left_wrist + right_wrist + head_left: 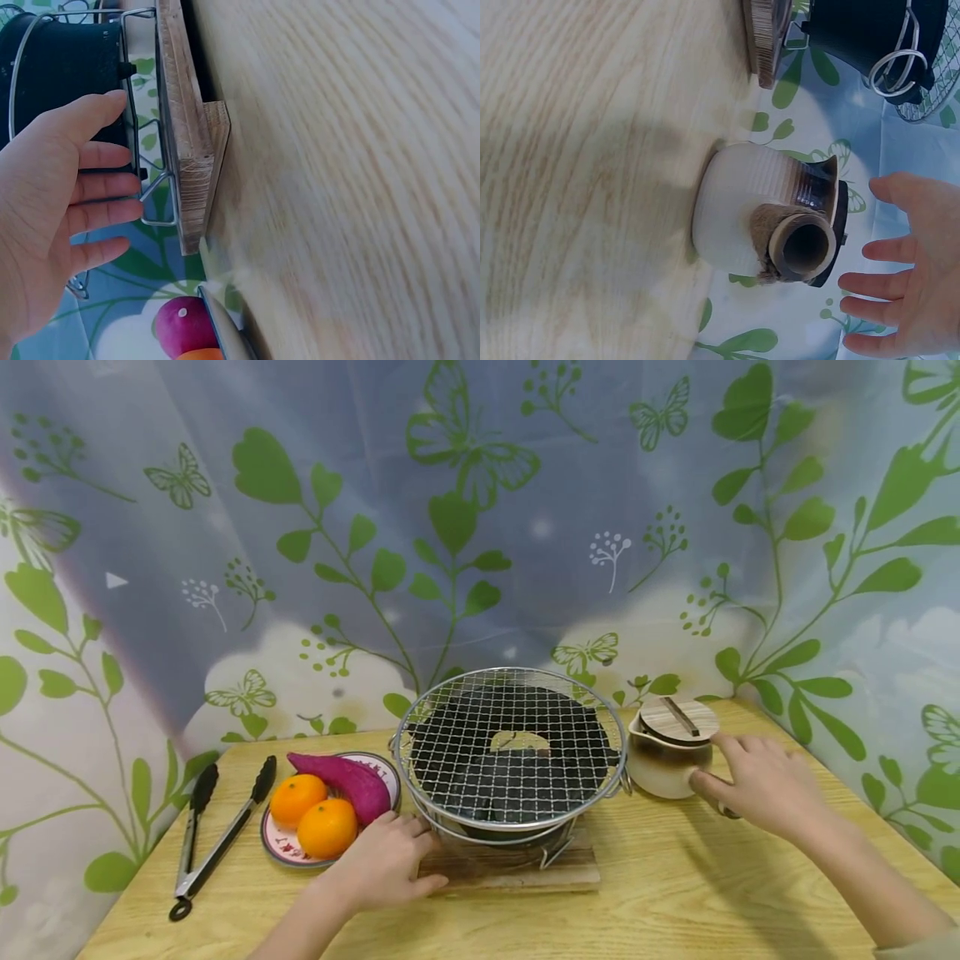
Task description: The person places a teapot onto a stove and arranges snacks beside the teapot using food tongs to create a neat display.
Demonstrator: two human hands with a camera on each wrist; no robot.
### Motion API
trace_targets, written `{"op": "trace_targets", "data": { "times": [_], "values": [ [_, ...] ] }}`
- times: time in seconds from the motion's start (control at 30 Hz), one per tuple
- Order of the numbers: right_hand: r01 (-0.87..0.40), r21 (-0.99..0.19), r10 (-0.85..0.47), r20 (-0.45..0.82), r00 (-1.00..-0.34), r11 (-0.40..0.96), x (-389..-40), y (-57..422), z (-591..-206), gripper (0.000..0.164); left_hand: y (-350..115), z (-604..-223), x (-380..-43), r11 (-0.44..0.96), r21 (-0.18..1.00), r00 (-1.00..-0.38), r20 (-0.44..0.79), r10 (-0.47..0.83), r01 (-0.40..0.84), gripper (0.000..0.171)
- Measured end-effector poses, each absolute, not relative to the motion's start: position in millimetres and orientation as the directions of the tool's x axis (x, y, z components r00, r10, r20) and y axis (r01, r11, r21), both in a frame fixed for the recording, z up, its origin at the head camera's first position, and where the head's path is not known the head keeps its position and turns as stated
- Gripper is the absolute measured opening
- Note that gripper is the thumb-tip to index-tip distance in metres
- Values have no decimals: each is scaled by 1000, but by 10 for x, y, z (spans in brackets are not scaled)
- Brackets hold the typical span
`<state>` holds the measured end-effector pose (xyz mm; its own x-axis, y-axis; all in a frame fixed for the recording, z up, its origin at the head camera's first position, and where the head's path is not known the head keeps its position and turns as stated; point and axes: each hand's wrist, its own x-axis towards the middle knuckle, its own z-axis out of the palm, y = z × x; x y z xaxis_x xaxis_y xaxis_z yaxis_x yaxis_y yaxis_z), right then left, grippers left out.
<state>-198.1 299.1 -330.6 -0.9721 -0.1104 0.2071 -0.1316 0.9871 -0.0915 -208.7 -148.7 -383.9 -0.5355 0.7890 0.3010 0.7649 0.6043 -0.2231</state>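
The black grill point(60, 60), which had a round wire net point(510, 777) on its top, stood on a wooden board point(525, 877), and I take it here as the centre of the clock (as the head view showed it). Between seven and eight o'clock was the left hand point(393, 860), close beside the grill. Its fingers were loosely extended and gripped nothing; whether they touched the grill, I could not tell. At three o'clock, just beside the grill, stood the pot point(663, 772) with its lid point(660, 718) on. A little past three was the right hand point(768, 785); its fingers were spread, a small gap apart from the pot and its hollow handle point(763, 229). Between eight and nine o'clock, a plate point(283, 846) carried two oranges point(327, 829) and a purple sweet potato point(352, 785). Farther in this direction, the tongs point(227, 839) lay spread on the table point(637, 910).
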Motion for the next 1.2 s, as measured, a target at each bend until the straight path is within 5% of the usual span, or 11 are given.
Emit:
{"op": "trace_targets", "data": {
  "times": [0.37, 0.73, 1.2],
  "values": [
    [-152, -84, -129, 238, -963, 985, -1971, 2983, -3428, 53, -1424, -3895, -2076, 536, -262, -468, 281, 838, 803, 35],
    [-156, -98, -132, 219, -967, 983, -1988, 2987, -3536, 52, -1433, -3992, -2021, 509, -251, -462, 225, 858, 823, 41],
    [-156, -92, -137, 185, -973, 983, -2031, 2957, -3582, 55, -1502, -4102, -1929, 399, -350, -311, 281, 908, 847, 36]
  ]
}}
